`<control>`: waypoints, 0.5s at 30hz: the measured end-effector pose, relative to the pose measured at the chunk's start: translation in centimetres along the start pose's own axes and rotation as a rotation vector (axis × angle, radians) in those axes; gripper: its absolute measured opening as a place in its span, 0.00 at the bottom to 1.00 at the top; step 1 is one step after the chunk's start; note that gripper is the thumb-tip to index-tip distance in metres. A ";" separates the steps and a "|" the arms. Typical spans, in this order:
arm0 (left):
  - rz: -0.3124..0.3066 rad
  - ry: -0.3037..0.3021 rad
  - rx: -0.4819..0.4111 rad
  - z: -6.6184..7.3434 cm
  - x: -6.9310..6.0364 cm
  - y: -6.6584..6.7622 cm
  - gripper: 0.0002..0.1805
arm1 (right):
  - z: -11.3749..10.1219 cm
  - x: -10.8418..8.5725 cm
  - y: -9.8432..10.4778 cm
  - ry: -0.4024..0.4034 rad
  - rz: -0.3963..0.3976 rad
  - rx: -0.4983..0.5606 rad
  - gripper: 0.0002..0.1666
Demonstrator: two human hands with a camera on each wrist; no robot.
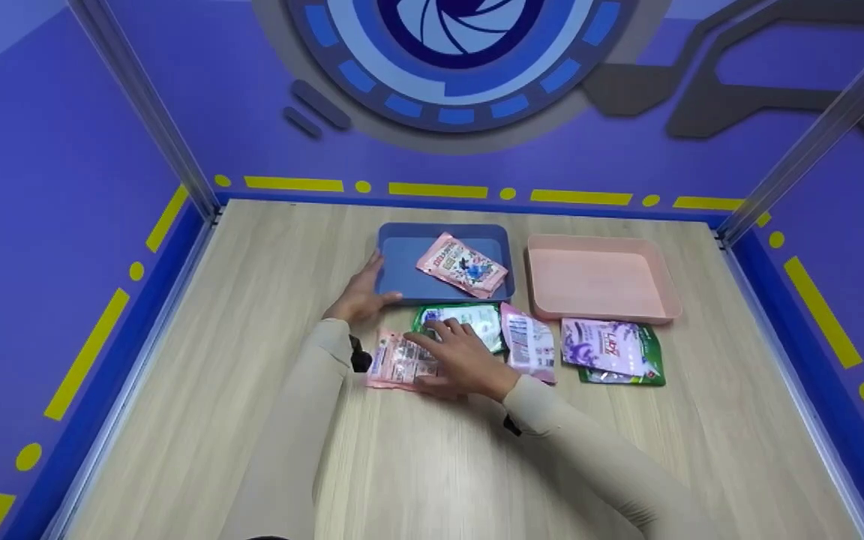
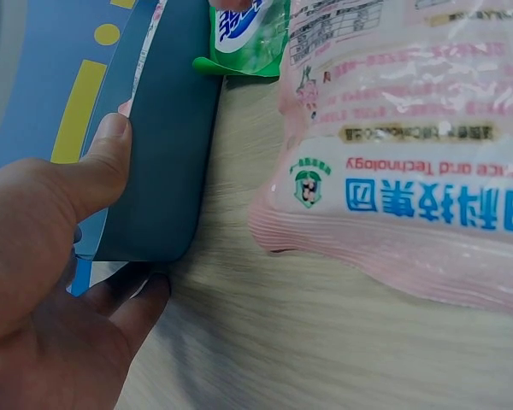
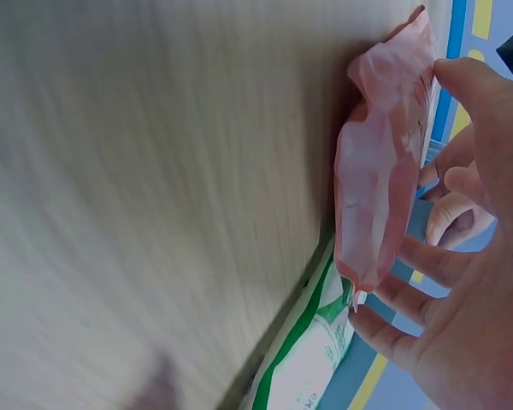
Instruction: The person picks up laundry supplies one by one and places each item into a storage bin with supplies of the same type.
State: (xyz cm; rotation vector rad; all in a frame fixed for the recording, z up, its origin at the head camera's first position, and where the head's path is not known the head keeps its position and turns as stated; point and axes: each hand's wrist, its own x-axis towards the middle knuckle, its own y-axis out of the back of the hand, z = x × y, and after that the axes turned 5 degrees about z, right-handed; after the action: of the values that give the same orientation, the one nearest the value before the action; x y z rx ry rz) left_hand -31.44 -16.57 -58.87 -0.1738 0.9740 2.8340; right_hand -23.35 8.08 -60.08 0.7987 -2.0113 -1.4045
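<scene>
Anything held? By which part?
Left hand holds the blue tray by its near-left corner. Right hand spans the pink packet beneath; grip can't be told.

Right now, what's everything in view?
Table: 1, wooden, centre
Walls: 3, violet, around
Posts: 2, grey, corners
Trays: 2, blue and pink, back
Tray packet: 1+, pink, in blue tray
Near packet: 1, pink, front
White packet: 1, green-white, behind near packet
Lilac packet: 1, lilac, beside white packet
Purple packet: 1, purple, right
Green packet: 1, green, under purple packet
Sleeves: 2, beige, foreground
Wristwear: 2, black, by sleeves
Left hand: 1, gripping blue tray
Right hand: 1, touching near packet
</scene>
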 end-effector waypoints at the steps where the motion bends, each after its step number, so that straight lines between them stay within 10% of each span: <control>1: 0.002 0.009 -0.008 0.0 0.0 0.0 0.49 | -0.1 0.0 0.0 0.007 0.003 -0.003 0.48; 15: 0.012 0.023 -0.036 0.0 0.2 0.0 0.51 | -0.6 -0.6 -0.9 0.084 0.006 -0.107 0.50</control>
State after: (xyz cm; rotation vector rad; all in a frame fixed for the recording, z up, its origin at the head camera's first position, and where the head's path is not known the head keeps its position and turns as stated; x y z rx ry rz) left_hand -31.58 -16.53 -58.93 -0.2059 0.9326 2.8681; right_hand -22.35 7.87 -60.78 0.7916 -1.8577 -1.4376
